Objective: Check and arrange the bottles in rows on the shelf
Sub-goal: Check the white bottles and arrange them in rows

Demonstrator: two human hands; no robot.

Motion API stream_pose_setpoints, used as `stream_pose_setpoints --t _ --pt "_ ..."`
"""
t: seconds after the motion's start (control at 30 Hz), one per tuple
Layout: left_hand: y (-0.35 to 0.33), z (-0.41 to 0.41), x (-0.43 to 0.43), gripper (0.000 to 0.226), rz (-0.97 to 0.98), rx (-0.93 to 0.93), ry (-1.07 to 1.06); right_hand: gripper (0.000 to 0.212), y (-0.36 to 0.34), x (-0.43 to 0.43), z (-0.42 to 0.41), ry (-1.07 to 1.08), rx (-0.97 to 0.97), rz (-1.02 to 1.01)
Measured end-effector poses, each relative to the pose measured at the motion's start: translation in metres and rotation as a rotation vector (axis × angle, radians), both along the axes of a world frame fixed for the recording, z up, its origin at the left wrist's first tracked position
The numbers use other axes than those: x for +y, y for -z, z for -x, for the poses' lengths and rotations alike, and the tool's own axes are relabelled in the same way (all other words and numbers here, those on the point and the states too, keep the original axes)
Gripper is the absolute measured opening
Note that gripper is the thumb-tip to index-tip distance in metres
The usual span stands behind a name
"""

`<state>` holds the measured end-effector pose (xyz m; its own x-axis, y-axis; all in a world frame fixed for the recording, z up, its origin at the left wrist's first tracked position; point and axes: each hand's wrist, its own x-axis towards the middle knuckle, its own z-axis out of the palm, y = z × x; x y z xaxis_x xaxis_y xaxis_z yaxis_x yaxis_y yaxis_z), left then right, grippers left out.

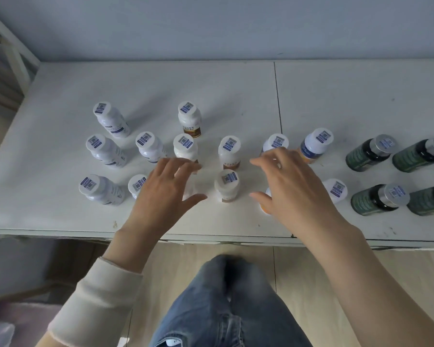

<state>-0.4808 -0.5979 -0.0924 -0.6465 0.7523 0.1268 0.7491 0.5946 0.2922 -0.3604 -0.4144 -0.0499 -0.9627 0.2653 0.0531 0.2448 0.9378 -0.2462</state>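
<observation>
Several white pill bottles with sticker-topped caps stand in loose rows on the white shelf top. My left hand hovers with fingers spread over the middle of them, covering part of a front-row bottle and the base of a brown-labelled bottle. My right hand is spread too, above an orange-based bottle and just in front of another white bottle. Between the hands stand two brown-labelled bottles, one behind the other. Neither hand holds anything.
Several dark green bottles with silver caps stand in rows at the right end. The shelf's front edge runs across below the hands; a seam divides the top. A white frame stands at the far left. Wall behind.
</observation>
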Motion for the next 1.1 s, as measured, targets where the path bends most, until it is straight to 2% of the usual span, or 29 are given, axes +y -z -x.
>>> stream_pose_setpoints --t 0.07,0.13,0.2,0.27,0.37,0.4,0.47,0.5,0.53,0.63,0.7,0.8,0.83,0.97,1.1 --pt "0.003 0.000 -0.010 0.044 0.044 -0.017 -0.074 0.048 -0.003 -0.008 0.005 -0.016 0.028 0.065" --pt "0.003 -0.002 -0.014 0.035 -0.014 -0.098 -0.118 0.042 -0.002 -0.015 0.009 -0.029 0.056 0.174" --pt "-0.007 -0.001 -0.017 0.028 -0.209 -0.231 -0.197 0.041 0.002 -0.023 0.011 -0.039 0.138 0.313" --pt "-0.024 0.001 -0.023 0.024 -0.438 -0.480 -0.266 0.051 0.005 -0.033 0.013 0.000 0.194 0.519" --pt "-0.048 -0.001 -0.032 0.024 -0.727 -0.849 -0.147 0.059 0.001 -0.053 0.015 0.129 0.114 0.969" --pt "-0.053 -0.002 -0.034 0.026 -0.782 -0.912 -0.090 0.055 0.000 -0.059 0.016 0.143 0.105 1.102" --pt "-0.055 0.000 -0.040 0.030 -0.793 -0.969 -0.012 0.030 0.001 -0.070 0.017 0.148 0.185 1.271" --pt "-0.054 0.001 -0.042 0.032 -0.780 -0.977 0.004 0.020 0.003 -0.076 0.016 0.157 0.255 1.304" --pt "-0.052 0.002 -0.045 0.034 -0.778 -0.987 0.010 0.019 0.005 -0.082 0.015 0.171 0.325 1.312" --pt "-0.047 0.009 -0.054 0.035 -0.820 -1.090 0.016 0.036 0.010 -0.100 0.014 0.189 0.478 1.284" --pt "-0.047 0.013 -0.058 0.034 -0.844 -1.094 0.031 0.044 0.012 -0.108 0.014 0.178 0.520 1.287" --pt "-0.046 0.018 -0.063 0.031 -0.896 -1.170 0.095 0.064 0.012 -0.113 0.014 0.204 0.503 1.481" --pt "-0.045 0.019 -0.066 0.032 -0.887 -1.190 0.129 0.065 0.012 -0.114 0.013 0.213 0.488 1.533" --pt "-0.042 0.019 -0.072 0.034 -0.783 -1.149 0.124 0.048 0.009 -0.115 0.010 0.170 0.495 1.434" --pt "-0.044 0.016 -0.071 0.032 -0.823 -1.129 0.151 0.072 0.010 -0.117 0.006 0.190 0.479 1.570"
